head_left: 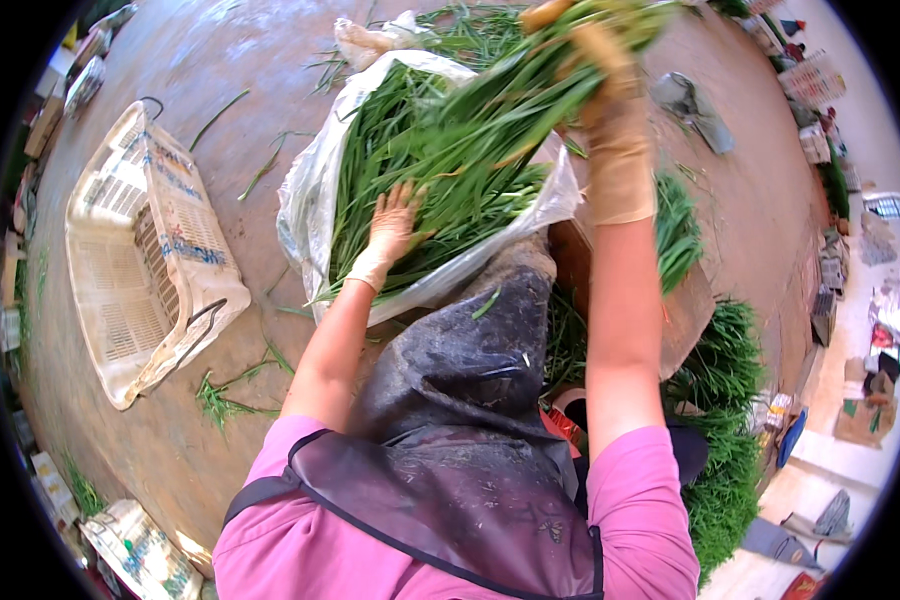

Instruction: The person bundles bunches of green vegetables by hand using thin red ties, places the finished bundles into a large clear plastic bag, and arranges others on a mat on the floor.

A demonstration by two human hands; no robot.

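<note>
A white plastic bag lies open on the floor before me, filled with long, narrow green leaves that look like garlic chives. My left hand, in a thin pale glove, rests on the leaves near the bag's lower left, fingers spread and gripping nothing. My right hand, in a yellowish glove, is raised past the bag's far right side, closed on a bunch of green leaves. Motion smears that hand and the bunch's upper end. The bunch slants down over the bag's opening.
A white plastic basket lies tipped on its side at the left. More cut greens are heaped at my right, and loose ones lie beyond the bag. A dark apron covers my lap. A grey-green crumpled item lies at far right.
</note>
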